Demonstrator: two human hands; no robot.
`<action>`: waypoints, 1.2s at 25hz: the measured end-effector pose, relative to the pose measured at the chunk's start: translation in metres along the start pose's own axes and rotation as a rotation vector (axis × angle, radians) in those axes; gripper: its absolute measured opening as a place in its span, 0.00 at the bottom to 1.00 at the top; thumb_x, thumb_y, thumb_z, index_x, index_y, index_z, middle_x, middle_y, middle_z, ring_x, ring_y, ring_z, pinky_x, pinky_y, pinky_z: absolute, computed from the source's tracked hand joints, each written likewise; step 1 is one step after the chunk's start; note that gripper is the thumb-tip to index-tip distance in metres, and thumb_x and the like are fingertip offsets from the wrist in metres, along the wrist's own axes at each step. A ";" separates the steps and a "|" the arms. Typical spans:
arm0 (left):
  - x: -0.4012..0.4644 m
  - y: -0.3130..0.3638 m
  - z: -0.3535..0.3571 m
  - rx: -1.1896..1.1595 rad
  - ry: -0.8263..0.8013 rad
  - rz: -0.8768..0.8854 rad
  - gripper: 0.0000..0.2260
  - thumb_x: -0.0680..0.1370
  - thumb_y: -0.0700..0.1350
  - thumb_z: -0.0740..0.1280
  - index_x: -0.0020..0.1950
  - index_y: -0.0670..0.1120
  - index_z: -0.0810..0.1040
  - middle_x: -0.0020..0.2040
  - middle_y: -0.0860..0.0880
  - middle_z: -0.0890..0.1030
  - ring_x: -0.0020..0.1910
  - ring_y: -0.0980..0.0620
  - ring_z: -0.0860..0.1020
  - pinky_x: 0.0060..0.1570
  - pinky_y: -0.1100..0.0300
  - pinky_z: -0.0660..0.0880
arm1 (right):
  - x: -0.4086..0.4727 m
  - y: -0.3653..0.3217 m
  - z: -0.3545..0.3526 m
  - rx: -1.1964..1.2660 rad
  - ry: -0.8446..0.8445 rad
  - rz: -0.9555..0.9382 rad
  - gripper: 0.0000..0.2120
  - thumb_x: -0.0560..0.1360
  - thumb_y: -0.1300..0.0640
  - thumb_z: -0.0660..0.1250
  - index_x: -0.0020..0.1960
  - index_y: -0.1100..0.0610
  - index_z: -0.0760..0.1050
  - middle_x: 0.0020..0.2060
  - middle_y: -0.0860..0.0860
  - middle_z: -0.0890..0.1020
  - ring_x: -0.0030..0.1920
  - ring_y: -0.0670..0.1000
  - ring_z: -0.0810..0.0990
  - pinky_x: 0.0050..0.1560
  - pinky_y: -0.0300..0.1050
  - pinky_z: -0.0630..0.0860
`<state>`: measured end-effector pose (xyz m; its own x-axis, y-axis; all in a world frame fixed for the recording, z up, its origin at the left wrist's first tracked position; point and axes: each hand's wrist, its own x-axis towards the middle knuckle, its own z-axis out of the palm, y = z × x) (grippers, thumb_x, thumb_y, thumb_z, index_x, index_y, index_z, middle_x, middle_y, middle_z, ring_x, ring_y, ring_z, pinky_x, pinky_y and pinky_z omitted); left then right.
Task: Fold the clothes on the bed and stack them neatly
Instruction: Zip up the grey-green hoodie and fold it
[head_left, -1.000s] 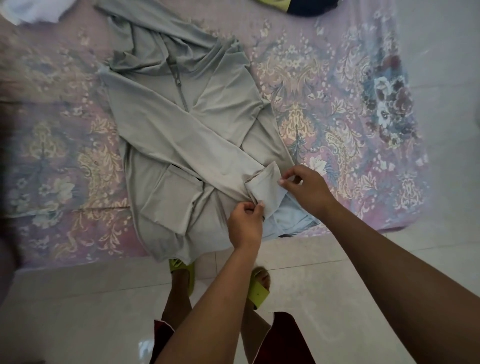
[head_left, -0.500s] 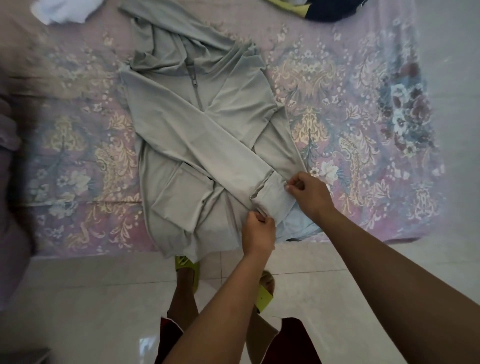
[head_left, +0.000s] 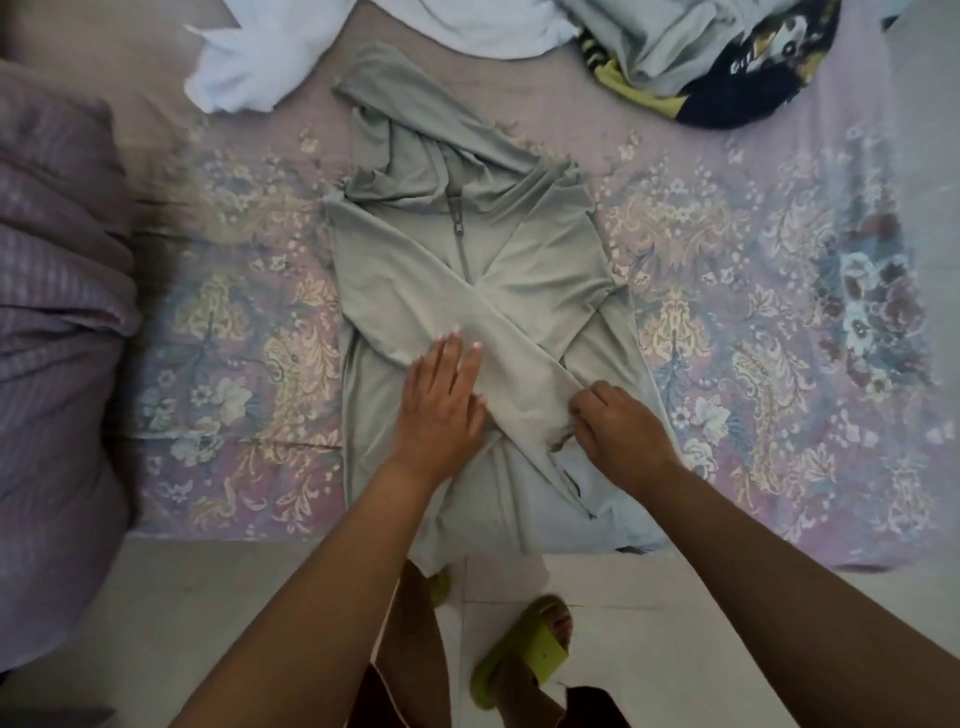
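Soft dim daylight, blurred warped edges

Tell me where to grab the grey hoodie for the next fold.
Grip the grey hoodie at its hem, coming from the near bed edge; the hem overhangs there, so fingers can slip under. The sleeves already lie crossed over the body.

Taking the grey hoodie (head_left: 467, 291) as the mark, bare floral bedsheet (head_left: 727, 249) lies open on both its flanks, wider on the right. Beyond its hood a white garment (head_left: 249, 78) and a dark clothes heap (head_left: 727, 62) crowd the far edge. Well to its left a rumpled purple blanket (head_left: 57, 260) walls that side.
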<state>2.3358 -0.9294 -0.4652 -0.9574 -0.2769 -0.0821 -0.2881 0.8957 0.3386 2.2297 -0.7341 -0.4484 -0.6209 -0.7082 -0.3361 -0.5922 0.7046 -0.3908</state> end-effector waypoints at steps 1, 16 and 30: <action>0.010 -0.016 0.000 -0.002 -0.050 -0.023 0.25 0.78 0.41 0.68 0.75 0.38 0.70 0.76 0.34 0.67 0.75 0.35 0.66 0.73 0.39 0.62 | 0.011 -0.004 0.000 0.000 -0.085 -0.004 0.08 0.80 0.63 0.65 0.53 0.67 0.78 0.52 0.66 0.80 0.52 0.66 0.80 0.47 0.59 0.76; 0.158 -0.108 0.036 0.070 0.168 0.000 0.28 0.77 0.55 0.61 0.75 0.45 0.71 0.76 0.38 0.69 0.75 0.36 0.67 0.75 0.37 0.56 | 0.358 -0.088 -0.079 0.099 0.170 0.079 0.14 0.83 0.62 0.61 0.65 0.67 0.76 0.63 0.66 0.76 0.64 0.67 0.72 0.60 0.60 0.70; 0.155 -0.108 0.041 0.082 0.069 -0.003 0.29 0.73 0.55 0.63 0.73 0.48 0.74 0.74 0.41 0.72 0.75 0.39 0.62 0.79 0.42 0.45 | 0.512 -0.168 -0.078 -0.329 -0.146 0.013 0.27 0.81 0.42 0.62 0.77 0.50 0.63 0.74 0.59 0.60 0.74 0.63 0.59 0.70 0.62 0.62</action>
<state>2.2173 -1.0552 -0.5534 -0.9535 -0.3009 -0.0170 -0.2948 0.9193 0.2606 1.9715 -1.2120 -0.4883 -0.5635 -0.6810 -0.4676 -0.7330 0.6732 -0.0971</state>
